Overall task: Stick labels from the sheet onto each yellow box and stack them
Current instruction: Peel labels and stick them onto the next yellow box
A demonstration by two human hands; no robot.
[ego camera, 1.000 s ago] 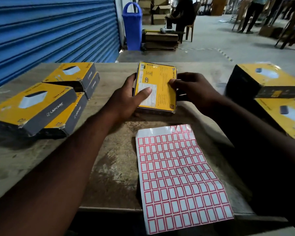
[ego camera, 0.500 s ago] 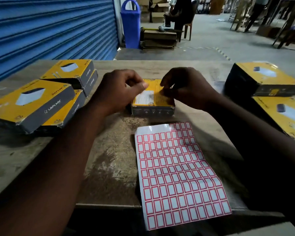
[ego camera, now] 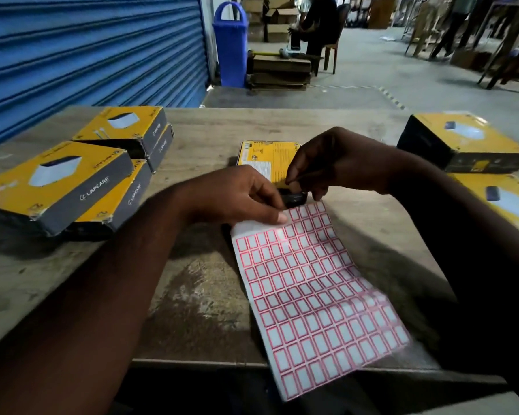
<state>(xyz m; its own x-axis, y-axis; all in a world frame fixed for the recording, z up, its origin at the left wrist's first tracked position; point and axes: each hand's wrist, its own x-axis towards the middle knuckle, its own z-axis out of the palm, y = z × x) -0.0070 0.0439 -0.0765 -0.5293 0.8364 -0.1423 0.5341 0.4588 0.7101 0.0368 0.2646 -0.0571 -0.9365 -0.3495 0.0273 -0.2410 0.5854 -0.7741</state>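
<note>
Both hands have left the middle box since half a second ago and have come nearer, to the far edge of the label sheet (ego camera: 306,289); the sheet's near end, hanging over the table edge, is blurred.

Now the left hand (ego camera: 240,199) holds the sheet's far left corner; its thumb lies flat on the blank white margin and the other fingers are curled, their tips hidden, so the grip is close and firm on the paper. The right hand (ego camera: 336,163) hovers just beyond the sheet's far right corner with fingers curled and thumb and forefinger drawn together; whether they pinch a label, the sheet's edge or nothing at all I cannot tell, since the tips are in shadow.

The sheet lies on the wooden table (ego camera: 192,295), slanted, with rows of red-bordered labels; its far edge touches the foot of the middle yellow box (ego camera: 264,157), which lies flat behind the hands with its printed side up and is partly hidden by them.

To the left stand two stacks of two yellow boxes; the near stack (ego camera: 57,181) lies close to the left forearm and the far stack (ego camera: 126,127) just beyond it. To the right are two more boxes, one farther off (ego camera: 468,139) and one nearer at the frame edge (ego camera: 510,199).

Beyond the table are a blue shutter (ego camera: 87,49), a blue bin (ego camera: 231,40) and a seated person (ego camera: 318,22).
</note>
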